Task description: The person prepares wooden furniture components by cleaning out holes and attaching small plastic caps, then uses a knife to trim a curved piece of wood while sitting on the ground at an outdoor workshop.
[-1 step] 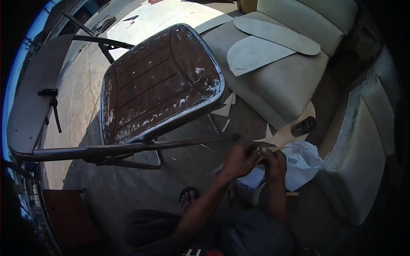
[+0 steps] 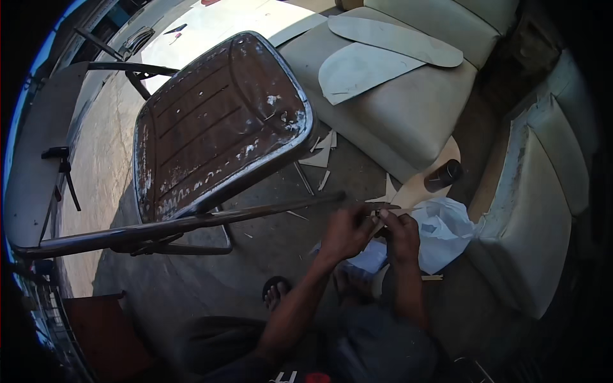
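Note:
My left hand [image 2: 347, 235] and my right hand [image 2: 401, 235] meet low in front of me, fingers pinched close together. Between their fingertips is a thin pale strip [image 2: 376, 228], slanting downward; its exact material is hard to make out. A small dark spot shows at the fingertips, too small to name. Just beyond and right of my hands lies a crumpled white plastic bag [image 2: 444, 230]. The metal folding chair [image 2: 223, 121], with its worn brown seat, stands to the left; one tube of its frame ends near my left hand.
Two pale cut panels [image 2: 367, 71] lie on a cream upholstered seat [image 2: 396, 121]. A dark cylindrical can [image 2: 443, 175] rests on a tan board near a cream padded section [image 2: 530, 242]. Pale offcuts [image 2: 317, 156] litter the floor. A reddish-brown panel [image 2: 102, 329] is at lower left.
The whole view has shifted slightly, so the chair and seat appear farther left and higher. Between my fingertips, the pale strip now shows slanting downward. Both hands stay together.

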Tool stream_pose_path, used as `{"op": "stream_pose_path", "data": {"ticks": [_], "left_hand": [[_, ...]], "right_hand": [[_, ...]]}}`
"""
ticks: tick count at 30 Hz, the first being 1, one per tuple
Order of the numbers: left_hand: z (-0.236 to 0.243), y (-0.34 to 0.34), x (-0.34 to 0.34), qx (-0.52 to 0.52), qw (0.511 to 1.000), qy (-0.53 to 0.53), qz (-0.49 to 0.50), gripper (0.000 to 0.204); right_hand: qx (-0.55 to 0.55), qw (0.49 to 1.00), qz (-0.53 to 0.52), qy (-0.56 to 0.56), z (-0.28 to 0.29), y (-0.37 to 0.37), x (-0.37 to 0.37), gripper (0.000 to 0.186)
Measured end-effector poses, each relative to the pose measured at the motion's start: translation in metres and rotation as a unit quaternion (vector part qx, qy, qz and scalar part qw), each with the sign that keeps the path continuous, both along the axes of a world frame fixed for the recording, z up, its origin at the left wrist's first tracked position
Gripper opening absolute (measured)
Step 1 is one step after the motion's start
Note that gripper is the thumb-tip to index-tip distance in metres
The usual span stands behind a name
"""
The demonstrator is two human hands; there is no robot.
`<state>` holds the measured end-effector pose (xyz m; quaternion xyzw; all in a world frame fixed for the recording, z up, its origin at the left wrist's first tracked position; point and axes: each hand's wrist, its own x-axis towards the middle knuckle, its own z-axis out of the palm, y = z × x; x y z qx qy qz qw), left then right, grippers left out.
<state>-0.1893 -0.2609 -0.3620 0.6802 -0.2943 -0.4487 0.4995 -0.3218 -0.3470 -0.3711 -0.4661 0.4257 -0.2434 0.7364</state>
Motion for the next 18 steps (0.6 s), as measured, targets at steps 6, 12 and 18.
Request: {"op": "stream_pose_path", "data": {"ticks": [6, 12, 18], "left_hand": [[0.010, -0.007, -0.004, 0.022, 1.000, -0.020, 0.003, 0.015], [0.006, -0.003, 0.001, 0.033, 0.999, -0.035, -0.011, 0.015], [-0.002, -0.004, 0.000, 0.028, 0.999, -0.036, -0.025, 0.016]], "right_hand": [[0.065, 0.995, -0.030, -0.068, -0.014, -0.004, -0.010, 0.030], [0.059, 0.995, -0.033, -0.067, -0.014, 0.002, -0.006, 0.030], [0.032, 0.998, -0.023, -0.053, -0.016, 0.000, -0.010, 0.032]]}}
